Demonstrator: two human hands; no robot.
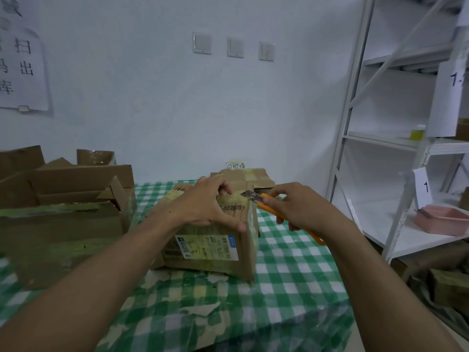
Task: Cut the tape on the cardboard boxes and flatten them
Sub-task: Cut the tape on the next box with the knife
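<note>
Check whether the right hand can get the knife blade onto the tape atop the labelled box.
Probably yes. The right hand holds the orange utility knife with its blade at the tape on the top edge of the cardboard box. The left hand grips the top, fingers close beside the blade.

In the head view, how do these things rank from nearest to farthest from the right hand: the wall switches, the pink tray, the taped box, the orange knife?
1. orange knife: held in the right hand.
2. taped box: just to its left, on the table.
3. pink tray: on the shelf, to the right.
4. wall switches: far back, high on the wall.
</note>
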